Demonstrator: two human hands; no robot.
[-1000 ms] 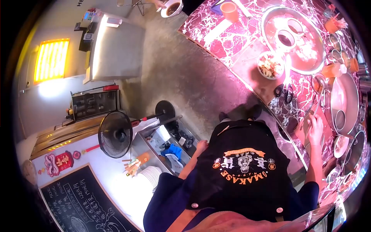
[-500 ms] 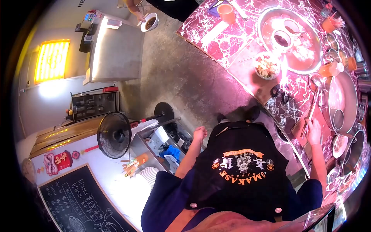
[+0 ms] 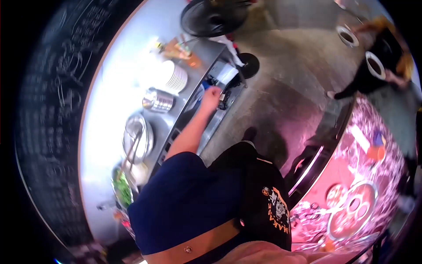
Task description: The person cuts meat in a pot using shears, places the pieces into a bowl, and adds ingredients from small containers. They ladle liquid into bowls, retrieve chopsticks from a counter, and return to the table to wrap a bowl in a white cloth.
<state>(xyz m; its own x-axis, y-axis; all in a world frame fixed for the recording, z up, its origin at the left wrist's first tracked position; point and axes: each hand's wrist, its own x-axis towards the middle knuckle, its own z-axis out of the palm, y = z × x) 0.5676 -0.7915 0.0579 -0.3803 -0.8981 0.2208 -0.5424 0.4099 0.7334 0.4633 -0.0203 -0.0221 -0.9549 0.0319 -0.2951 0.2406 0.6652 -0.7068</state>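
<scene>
My left hand (image 3: 212, 97) is curled closed over the edge of the metal counter's lower shelf, with nothing visible in it. Bags and dark items (image 3: 223, 97) lie on that shelf near the fingers. On the counter, to the left of the hand, stands a stack of white dishes (image 3: 175, 78), with a shiny metal canister (image 3: 158, 100) beside it. A metal bowl (image 3: 143, 143) holding ladles sits closer to my body. My right hand is out of view.
A person (image 3: 381, 55) at the upper right holds two bowls (image 3: 375, 65). A fan (image 3: 215, 18) stands at the top, its base (image 3: 249, 65) on the floor. Leafy greens (image 3: 121, 187) are at the lower left. The marbled table (image 3: 387, 167) holds a round tray (image 3: 371, 193) and a food bowl (image 3: 336, 195).
The view has turned toward the side counter. My left hand now appears over its shelf; my right hand has left the picture. The other person shows more fully, with two bowls.
</scene>
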